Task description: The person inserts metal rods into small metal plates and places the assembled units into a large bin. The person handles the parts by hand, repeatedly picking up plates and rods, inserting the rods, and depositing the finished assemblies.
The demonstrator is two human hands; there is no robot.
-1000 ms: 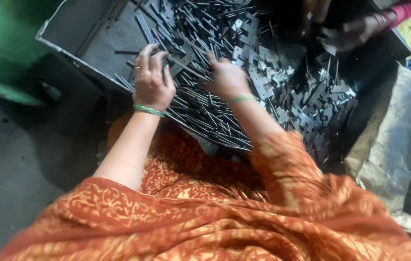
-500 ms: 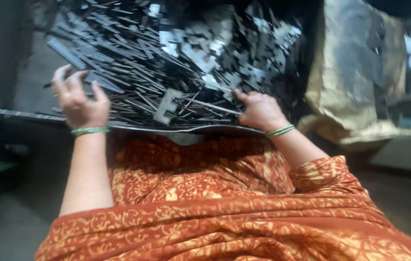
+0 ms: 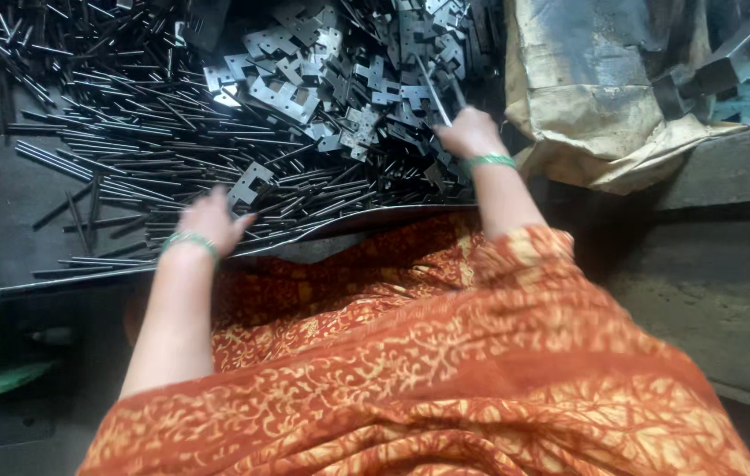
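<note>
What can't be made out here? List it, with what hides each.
Head view only:
- Left hand: motion blur hides its fingers and grip.
- Right hand: fingers buried among flat metal brackets; whether it grips the thin rod is unclear.
- Tray: far and left sides cut off by the frame.
- Sack: contents hidden in folds.

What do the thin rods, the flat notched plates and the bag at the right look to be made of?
Thin rods: likely bare steel, dark grey with a dull sheen. Flat notched plates: stamped sheet metal by their look, paler and brighter where light glints. Bag: probably coarse paper or woven sacking, tan, creased, stained.
</note>
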